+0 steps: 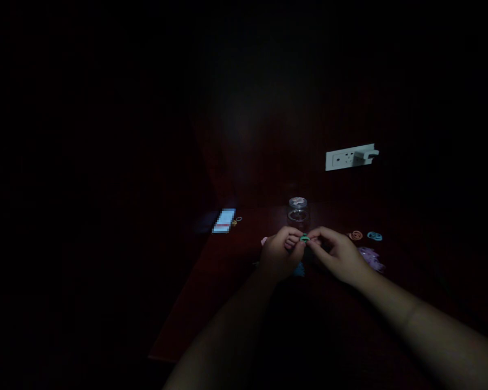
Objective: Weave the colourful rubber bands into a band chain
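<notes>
The scene is very dark. My left hand [280,253] and my right hand [334,253] meet over a dark reddish table [228,281]. Both pinch a small teal ring-shaped band [305,238] between their fingertips. Just behind the hands stands a small clear glass jar [298,212]. An orange band [355,235] and a teal band [374,236] lie on the table to the right of my right hand. A pale purple frilly item [371,257] lies beside my right wrist.
A white wall socket [350,157] with a plug in it sits on the dark wall behind. A pale blue rectangular object [224,221] lies at the table's left, with small rings [236,221] next to it. The table's left edge drops into darkness.
</notes>
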`<state>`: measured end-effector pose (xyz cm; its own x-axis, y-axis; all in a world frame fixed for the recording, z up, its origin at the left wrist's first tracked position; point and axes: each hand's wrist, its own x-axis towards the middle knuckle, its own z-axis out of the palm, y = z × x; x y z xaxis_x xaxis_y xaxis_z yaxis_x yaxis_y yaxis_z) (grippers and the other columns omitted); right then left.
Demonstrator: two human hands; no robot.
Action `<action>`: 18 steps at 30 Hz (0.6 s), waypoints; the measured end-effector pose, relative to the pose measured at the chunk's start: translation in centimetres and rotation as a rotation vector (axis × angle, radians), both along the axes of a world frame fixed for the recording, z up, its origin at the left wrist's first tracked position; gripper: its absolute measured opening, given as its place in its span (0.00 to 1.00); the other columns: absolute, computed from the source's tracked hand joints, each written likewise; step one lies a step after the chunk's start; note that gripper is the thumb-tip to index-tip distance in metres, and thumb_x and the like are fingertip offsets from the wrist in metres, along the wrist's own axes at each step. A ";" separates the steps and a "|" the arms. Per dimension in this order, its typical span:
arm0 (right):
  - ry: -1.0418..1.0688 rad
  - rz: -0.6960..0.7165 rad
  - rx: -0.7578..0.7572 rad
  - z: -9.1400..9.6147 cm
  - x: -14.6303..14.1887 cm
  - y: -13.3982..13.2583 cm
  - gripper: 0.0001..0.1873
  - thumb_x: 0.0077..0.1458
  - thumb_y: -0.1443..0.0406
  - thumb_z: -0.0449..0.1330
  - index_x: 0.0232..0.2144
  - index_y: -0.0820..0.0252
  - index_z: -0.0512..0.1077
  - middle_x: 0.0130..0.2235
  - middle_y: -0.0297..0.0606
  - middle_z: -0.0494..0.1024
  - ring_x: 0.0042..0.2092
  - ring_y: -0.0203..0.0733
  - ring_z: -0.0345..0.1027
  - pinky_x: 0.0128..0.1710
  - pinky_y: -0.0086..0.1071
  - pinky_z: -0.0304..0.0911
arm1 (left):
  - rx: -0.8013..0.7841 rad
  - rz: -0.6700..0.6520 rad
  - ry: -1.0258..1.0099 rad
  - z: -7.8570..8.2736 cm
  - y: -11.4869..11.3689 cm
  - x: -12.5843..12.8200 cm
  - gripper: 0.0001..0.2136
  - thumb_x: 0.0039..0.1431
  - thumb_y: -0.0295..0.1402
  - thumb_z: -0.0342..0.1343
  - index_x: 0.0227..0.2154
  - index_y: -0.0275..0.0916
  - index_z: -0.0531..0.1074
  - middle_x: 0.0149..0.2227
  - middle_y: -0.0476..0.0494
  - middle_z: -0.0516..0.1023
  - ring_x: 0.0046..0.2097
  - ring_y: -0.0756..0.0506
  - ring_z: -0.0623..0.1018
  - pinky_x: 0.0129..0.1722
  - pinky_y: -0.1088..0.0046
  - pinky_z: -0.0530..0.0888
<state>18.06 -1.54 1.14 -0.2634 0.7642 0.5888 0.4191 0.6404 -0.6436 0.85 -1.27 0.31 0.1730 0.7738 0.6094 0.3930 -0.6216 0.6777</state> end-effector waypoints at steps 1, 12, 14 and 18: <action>-0.003 -0.001 -0.001 0.0 0.0 0.0 0.07 0.60 0.62 0.56 0.34 0.58 0.72 0.29 0.36 0.75 0.31 0.40 0.68 0.31 0.32 0.63 | 0.005 -0.006 0.006 0.0 0.0 0.0 0.08 0.58 0.31 0.57 0.41 0.40 0.71 0.32 0.49 0.80 0.32 0.51 0.78 0.34 0.77 0.75; -0.011 -0.017 0.083 0.3 0.0 0.1 0.07 0.59 0.62 0.57 0.31 0.57 0.70 0.29 0.36 0.72 0.32 0.41 0.67 0.32 0.34 0.63 | -0.002 0.055 0.019 0.2 -0.1 0.0 0.03 0.59 0.31 0.56 0.35 0.40 0.73 0.31 0.50 0.80 0.32 0.51 0.79 0.34 0.78 0.76; -0.007 -0.007 0.103 0.6 0.0 0.0 0.07 0.59 0.62 0.57 0.31 0.57 0.70 0.31 0.37 0.73 0.33 0.42 0.68 0.34 0.35 0.64 | -0.003 0.065 0.025 0.2 -0.1 0.0 0.03 0.59 0.31 0.56 0.34 0.40 0.74 0.31 0.49 0.80 0.32 0.51 0.79 0.34 0.78 0.76; -0.003 -0.003 0.095 0.9 0.0 -0.1 0.06 0.59 0.63 0.57 0.30 0.57 0.69 0.31 0.38 0.74 0.34 0.42 0.68 0.35 0.35 0.65 | 0.000 0.085 0.030 0.3 -0.1 0.0 0.02 0.59 0.31 0.56 0.33 0.40 0.74 0.31 0.50 0.80 0.32 0.51 0.78 0.34 0.78 0.75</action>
